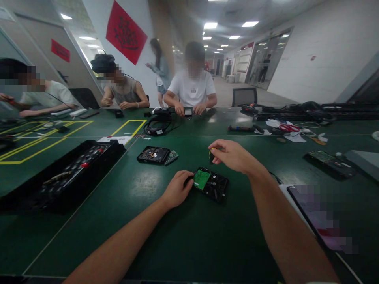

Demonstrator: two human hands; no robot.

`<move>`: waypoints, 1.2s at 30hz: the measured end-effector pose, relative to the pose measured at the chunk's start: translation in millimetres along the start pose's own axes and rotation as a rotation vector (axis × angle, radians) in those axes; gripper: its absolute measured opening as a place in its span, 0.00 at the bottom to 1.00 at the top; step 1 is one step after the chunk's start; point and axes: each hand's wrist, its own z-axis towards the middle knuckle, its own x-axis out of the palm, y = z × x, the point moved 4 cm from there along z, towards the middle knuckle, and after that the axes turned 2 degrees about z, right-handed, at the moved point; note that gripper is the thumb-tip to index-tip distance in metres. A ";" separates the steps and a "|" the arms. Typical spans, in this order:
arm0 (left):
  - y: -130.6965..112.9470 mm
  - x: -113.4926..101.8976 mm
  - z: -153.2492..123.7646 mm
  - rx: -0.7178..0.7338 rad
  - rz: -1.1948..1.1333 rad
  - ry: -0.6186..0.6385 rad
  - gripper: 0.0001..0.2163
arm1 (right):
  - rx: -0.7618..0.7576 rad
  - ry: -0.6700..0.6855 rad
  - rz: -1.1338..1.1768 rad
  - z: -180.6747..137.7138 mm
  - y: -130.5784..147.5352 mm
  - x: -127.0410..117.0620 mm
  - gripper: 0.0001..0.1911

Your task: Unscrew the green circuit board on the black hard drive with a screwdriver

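Observation:
A hard drive (pixel 217 187) lies in front of me with its green circuit board (pixel 201 179) facing up. My left hand (pixel 177 190) grips its left edge between thumb and fingers. In a pinch above the drive, my right hand (pixel 226 153) holds a screwdriver (pixel 211 157) with a yellow and black handle. The shaft points down at the drive, near the edge of the green board; whether its tip sits in a screw is too small to tell. Just beyond lies an opened hard drive (pixel 153 154) with a loose circuit board (pixel 171 157) beside it.
A long black tray (pixel 118 148) with small parts stands at left. At right are a phone-like screen (pixel 316 221) and another drive (pixel 328 163). Cables and paper scraps (pixel 296 137) lie farther back. A black headset (pixel 158 126) stands mid-table; co-workers (pixel 192 88) sit across.

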 end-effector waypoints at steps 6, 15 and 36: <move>0.3 -0.4 -0.5 0.004 0.005 0.007 0.13 | -0.053 0.007 -0.111 -2.5 8.7 -2.4 0.12; 0.5 -0.3 0.2 0.011 0.004 0.013 0.13 | -0.021 -0.001 -0.041 -4.6 7.0 -2.6 0.09; 0.0 0.8 0.1 0.004 0.001 0.019 0.13 | -0.013 0.024 -0.024 -2.7 0.7 -1.3 0.12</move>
